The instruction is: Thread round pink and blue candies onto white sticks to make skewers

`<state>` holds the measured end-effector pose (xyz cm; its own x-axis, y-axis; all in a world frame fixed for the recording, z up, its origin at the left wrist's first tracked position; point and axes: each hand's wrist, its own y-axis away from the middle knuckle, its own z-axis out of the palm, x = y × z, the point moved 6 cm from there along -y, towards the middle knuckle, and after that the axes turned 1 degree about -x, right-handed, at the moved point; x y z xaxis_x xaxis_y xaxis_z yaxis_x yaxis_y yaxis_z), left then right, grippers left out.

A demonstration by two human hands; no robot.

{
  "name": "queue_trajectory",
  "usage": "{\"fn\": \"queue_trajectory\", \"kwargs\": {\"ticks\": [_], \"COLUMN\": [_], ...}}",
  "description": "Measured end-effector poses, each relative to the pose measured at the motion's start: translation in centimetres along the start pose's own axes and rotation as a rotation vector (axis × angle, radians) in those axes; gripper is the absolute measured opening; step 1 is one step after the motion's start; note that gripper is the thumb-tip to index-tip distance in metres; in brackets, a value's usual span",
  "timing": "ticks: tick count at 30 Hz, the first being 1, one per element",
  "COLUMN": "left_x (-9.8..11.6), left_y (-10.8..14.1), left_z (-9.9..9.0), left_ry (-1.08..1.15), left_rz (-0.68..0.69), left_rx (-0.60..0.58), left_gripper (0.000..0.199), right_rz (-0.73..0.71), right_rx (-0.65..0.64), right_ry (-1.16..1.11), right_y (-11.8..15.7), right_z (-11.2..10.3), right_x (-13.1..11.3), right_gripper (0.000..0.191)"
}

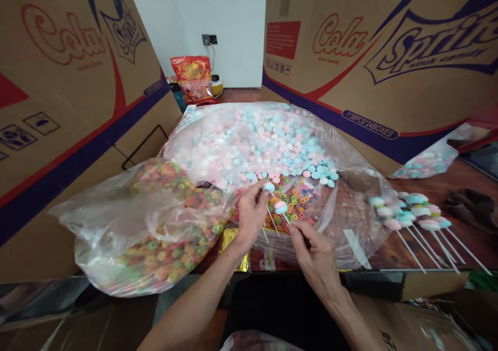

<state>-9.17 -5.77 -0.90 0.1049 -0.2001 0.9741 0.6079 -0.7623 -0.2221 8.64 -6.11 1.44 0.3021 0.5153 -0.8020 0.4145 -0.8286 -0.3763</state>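
My left hand [251, 211] pinches a pale blue and white marshmallow [268, 186] between thumb and fingertips. White sticks [273, 222] slant down beside that hand; whether its fingers also hold them I cannot tell. In my right hand [314, 247] is a white lollipop stick [287, 218], gripped near its lower end. A pink and blue marshmallow [280, 207] with an orange ring under it sits on top of this stick. Both hands are above colourful ring-shaped candies [299, 198] on clear plastic. Loose blue and pink marshmallows [319, 171] lie just beyond.
A large clear bag of marshmallows [272, 133] fills the back. At left lies a bag of ring candies [155, 247]. Several candy skewers [422, 213] rest at right. Cardboard boxes [381, 45] stand on both sides. A red snack bag [192, 79] is behind.
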Motion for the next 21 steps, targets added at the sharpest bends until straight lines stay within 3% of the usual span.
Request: {"fn": "queue_trajectory", "kwargs": {"ticks": [9,21], "left_x": [2.6,3.2], "left_y": [1.5,2.4], "left_z": [-2.3,-4.1], "left_ry": [-0.221,-0.284], "left_rz": [0.173,0.151], "left_rx": [0.032,-0.011], "left_gripper": [0.03,0.033], "right_rz": [0.178,0.211], "right_rx": [-0.115,-0.009], "right_ry": [-0.219,-0.242], "right_y": [-0.1,-0.6], "right_z": [3.0,5.2], "right_x": [-0.7,-1.6], "right_gripper": [0.026,0.027]}}
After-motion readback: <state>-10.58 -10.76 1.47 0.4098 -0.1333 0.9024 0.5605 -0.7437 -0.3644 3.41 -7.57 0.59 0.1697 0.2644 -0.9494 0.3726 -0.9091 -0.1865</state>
